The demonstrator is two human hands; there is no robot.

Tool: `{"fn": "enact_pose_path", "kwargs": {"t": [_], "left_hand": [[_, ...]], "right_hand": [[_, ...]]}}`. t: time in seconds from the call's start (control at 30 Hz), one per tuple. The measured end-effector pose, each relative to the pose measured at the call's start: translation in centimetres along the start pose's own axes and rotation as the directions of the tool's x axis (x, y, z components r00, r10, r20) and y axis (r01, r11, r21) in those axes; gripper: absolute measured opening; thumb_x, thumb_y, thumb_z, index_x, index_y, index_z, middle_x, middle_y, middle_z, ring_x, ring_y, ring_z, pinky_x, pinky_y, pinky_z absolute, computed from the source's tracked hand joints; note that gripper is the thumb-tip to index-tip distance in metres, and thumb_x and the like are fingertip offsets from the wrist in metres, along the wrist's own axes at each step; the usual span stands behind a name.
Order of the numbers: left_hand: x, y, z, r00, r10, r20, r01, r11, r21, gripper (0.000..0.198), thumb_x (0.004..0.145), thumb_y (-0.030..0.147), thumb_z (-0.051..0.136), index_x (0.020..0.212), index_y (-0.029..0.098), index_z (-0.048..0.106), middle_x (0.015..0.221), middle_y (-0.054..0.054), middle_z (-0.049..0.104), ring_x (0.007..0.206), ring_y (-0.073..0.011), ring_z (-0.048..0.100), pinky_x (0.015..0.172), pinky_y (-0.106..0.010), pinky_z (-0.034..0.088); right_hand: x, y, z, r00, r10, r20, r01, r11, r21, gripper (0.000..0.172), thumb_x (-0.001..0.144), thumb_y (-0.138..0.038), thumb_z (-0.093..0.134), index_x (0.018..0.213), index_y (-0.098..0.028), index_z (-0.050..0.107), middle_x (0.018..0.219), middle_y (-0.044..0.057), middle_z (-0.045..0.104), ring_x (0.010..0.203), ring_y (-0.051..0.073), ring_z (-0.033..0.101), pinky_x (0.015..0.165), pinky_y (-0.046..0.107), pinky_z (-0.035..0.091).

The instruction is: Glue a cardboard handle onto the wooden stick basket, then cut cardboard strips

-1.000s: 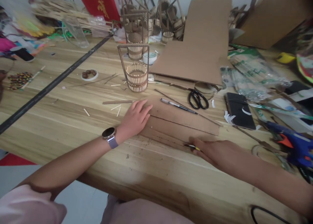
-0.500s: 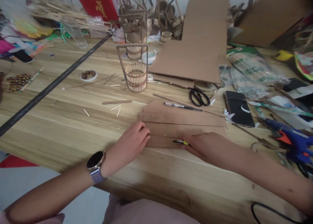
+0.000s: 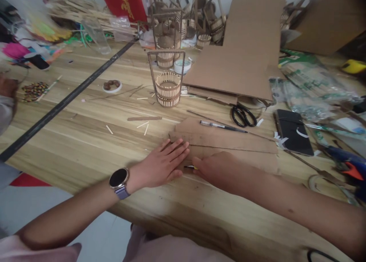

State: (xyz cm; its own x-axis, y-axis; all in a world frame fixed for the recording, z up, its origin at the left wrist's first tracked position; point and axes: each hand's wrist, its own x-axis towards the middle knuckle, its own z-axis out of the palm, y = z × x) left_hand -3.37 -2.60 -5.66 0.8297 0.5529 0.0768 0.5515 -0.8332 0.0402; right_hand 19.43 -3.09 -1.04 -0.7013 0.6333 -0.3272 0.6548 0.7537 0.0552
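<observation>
My left hand (image 3: 164, 163) lies flat with its fingers spread over the left end of a brown cardboard piece (image 3: 231, 154). Closed around a small cutter (image 3: 190, 167), my right hand (image 3: 219, 170) rests on the cardboard just right of my left fingers. The cutter's dark blade points left; most of its handle is hidden in the hand. A cardboard strip (image 3: 223, 142) lies along the far side of the piece, with a pen (image 3: 223, 126) above it.
A small slatted basket (image 3: 168, 90) with a tall handle stands beyond my hands. Black scissors (image 3: 243, 115), a phone (image 3: 293, 132) and a glue gun (image 3: 347, 165) lie to the right. A long dark bar (image 3: 71, 94) crosses the left side. Another person's hand (image 3: 8, 86) shows far left.
My left hand has flattened and spread its fingers on the cardboard. My right hand has moved left with the cutter, closer to my left hand. The view has shifted, showing another person at the left.
</observation>
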Motion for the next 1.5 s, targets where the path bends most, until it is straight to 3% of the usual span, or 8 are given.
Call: {"fn": "enact_pose_path", "kwargs": {"t": [0.43, 0.67, 0.97, 1.23, 1.5], "left_hand": [[0.0, 0.1, -0.1, 1.000, -0.002, -0.009, 0.002, 0.999, -0.046, 0.054, 0.101, 0.044, 0.032, 0.149, 0.018, 0.034, 0.159, -0.007, 0.024, 0.149, -0.0265, 0.015, 0.119, -0.047, 0.017], [0.1, 0.1, -0.2, 1.000, 0.006, -0.014, -0.007, 0.998, -0.061, 0.051, 0.101, 0.043, 0.034, 0.147, 0.020, 0.037, 0.159, -0.008, 0.026, 0.148, -0.0272, 0.017, 0.118, -0.049, 0.019], [0.2, 0.1, -0.5, 1.000, 0.012, 0.002, -0.012, 0.999, -0.047, 0.048, 0.101, 0.039, 0.035, 0.146, 0.022, 0.040, 0.158, -0.006, 0.029, 0.147, -0.0290, 0.020, 0.117, -0.049, 0.020], [0.0, 0.1, -0.3, 1.000, 0.022, -0.010, -0.022, 1.000, 0.010, 0.049, 0.102, 0.039, 0.032, 0.148, 0.023, 0.035, 0.159, -0.004, 0.027, 0.148, -0.0273, 0.018, 0.118, -0.047, 0.018], [0.0, 0.0, -0.6, 1.000, 0.015, 0.016, -0.015, 1.000, 0.005, 0.049, 0.102, 0.039, 0.031, 0.149, 0.024, 0.033, 0.159, -0.005, 0.027, 0.148, -0.0265, 0.018, 0.118, -0.047, 0.017]], "right_hand": [[0.0, 0.1, -0.4, 0.999, -0.005, 0.036, 0.003, 1.000, 0.031, 0.016, 0.094, -0.019, 0.050, 0.099, -0.017, 0.065, 0.064, 0.005, 0.071, 0.058, 0.020, 0.070, 0.043, 0.024, 0.032], [0.0, -0.6, -1.1, 0.998, -0.007, 0.068, 0.009, 1.000, -0.021, 0.028, 0.082, -0.004, 0.057, 0.107, -0.016, 0.063, 0.063, 0.002, 0.069, 0.056, 0.021, 0.070, 0.037, 0.025, 0.025], [0.5, -2.1, -2.9, 0.990, 0.033, 0.137, -0.031, 0.999, -0.016, 0.037, 0.071, 0.003, 0.061, 0.104, -0.013, 0.065, 0.072, 0.005, 0.071, 0.054, 0.020, 0.068, 0.037, 0.024, 0.034], [-0.1, -0.4, -1.0, 0.991, 0.000, 0.137, -0.005, 0.999, 0.037, 0.032, 0.076, 0.002, 0.058, 0.102, -0.015, 0.063, 0.062, 0.001, 0.069, 0.052, 0.019, 0.068, 0.035, 0.023, 0.026], [-2.2, 0.7, -0.1, 0.987, 0.050, 0.155, -0.053, 0.999, 0.012, 0.035, 0.074, 0.004, 0.059, 0.100, -0.018, 0.063, 0.064, 0.001, 0.071, 0.053, 0.020, 0.069, 0.036, 0.022, 0.025]]}}
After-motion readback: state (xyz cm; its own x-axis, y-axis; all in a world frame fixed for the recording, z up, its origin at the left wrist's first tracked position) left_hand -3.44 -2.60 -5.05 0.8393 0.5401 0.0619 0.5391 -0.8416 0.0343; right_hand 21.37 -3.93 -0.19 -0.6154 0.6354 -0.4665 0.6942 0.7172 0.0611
